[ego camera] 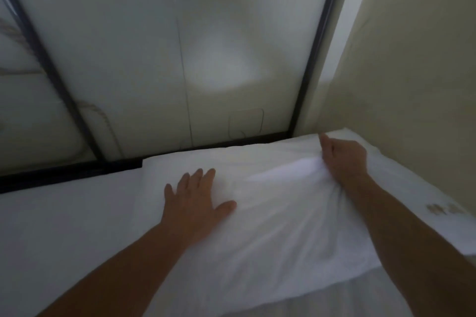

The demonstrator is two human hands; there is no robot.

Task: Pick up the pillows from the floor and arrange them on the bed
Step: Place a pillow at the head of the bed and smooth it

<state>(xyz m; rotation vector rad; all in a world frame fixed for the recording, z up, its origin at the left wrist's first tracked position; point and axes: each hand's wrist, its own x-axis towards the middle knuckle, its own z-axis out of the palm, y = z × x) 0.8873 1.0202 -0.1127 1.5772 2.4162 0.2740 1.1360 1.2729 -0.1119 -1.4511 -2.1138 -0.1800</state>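
The white pillow (270, 203) lies flat on the bed (51, 226), pushed up near the headboard panel (154, 59) and the beige wall (412, 72). Your left hand (192, 200) is spread open, palm down on its left half. Your right hand (343, 158) is closed, bunching the fabric near the far edge. There's gold stitched lettering (444, 209) on the right end, too blurred to read.
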